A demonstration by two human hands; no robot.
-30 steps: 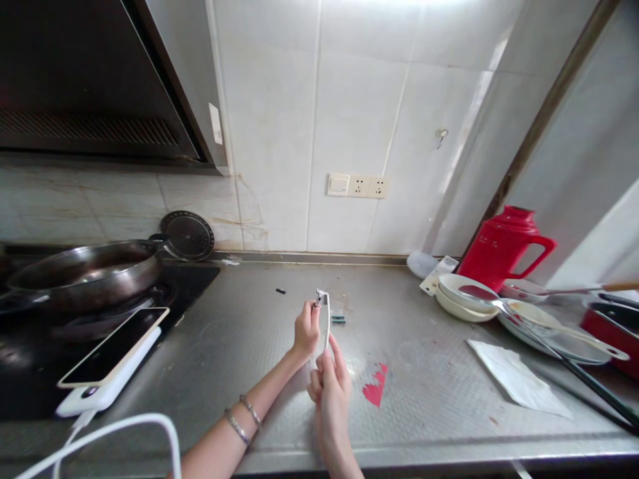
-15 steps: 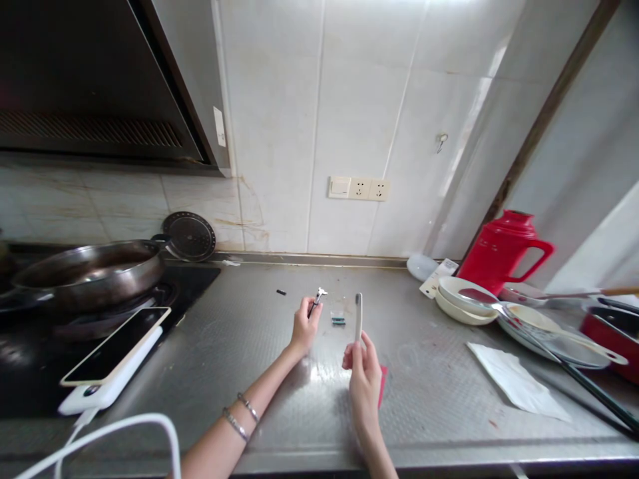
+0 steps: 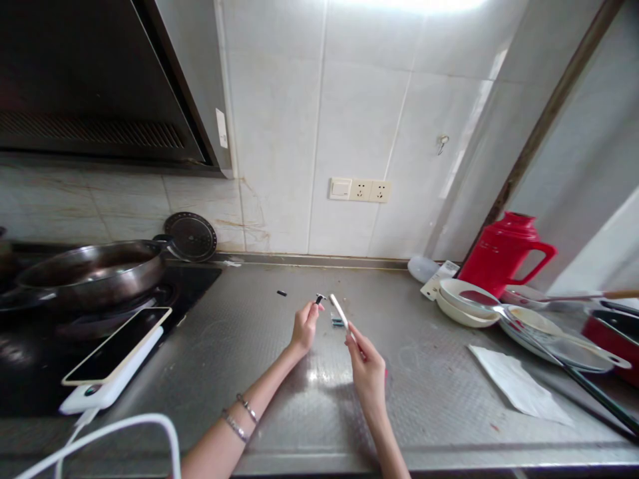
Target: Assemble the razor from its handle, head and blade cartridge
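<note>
My left hand [image 3: 305, 327] is closed around the handle of a small razor [image 3: 319, 299], dark with a pale T-shaped head that points up. In my right hand [image 3: 368, 362] is a white toothbrush [image 3: 339, 309], gripped by its lower handle and tilted to the left. Its head end is close to the razor's head; whether they touch I cannot tell. Behind the toothbrush, a little packet with dark green strips [image 3: 337, 320] lies on the steel counter [image 3: 279, 426]. A small black piece [image 3: 282, 293] rests further left. Something red [image 3: 386, 373] is mostly hidden by my right hand.
On the left, a phone [image 3: 117, 346] lies on a white device with a cable, near a pan [image 3: 94, 266] on the stove. To the right are a napkin [image 3: 519, 382], stacked bowls [image 3: 466, 306], plates with utensils and a red thermos jug [image 3: 502, 256].
The toothbrush has gone from upright to leaning left, its head end now near the razor. My right hand has turned with it. My left hand has barely moved; the razor has tilted slightly.
</note>
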